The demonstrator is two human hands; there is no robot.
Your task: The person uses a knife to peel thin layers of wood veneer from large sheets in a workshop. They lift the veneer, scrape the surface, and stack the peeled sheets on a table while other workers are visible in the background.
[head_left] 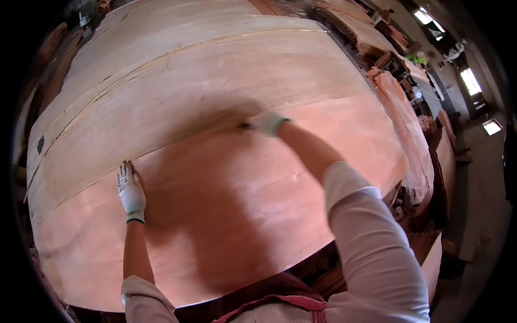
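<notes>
A reddish veneer sheet (pixel 301 183) lies in front of me, its far edge along a paler, tan veneer sheet (pixel 215 75). My left hand (pixel 131 196), in a white glove with a green cuff, rests flat near that edge, fingers stretched out and pointing away from me. Farther right, my gloved right hand (pixel 265 124) is at the same seam, closed and smeared by motion. A small dark tip (pixel 246 126) shows at its left side; whether this is a tool or a dirty fingertip is unclear.
A long, raised split (pixel 177 52) runs across the tan sheet. Stacks of ragged veneer (pixel 401 124) stand along the right side, and more sheets (pixel 355 27) lie at the far right. Bright windows (pixel 470 82) show in the wall beyond.
</notes>
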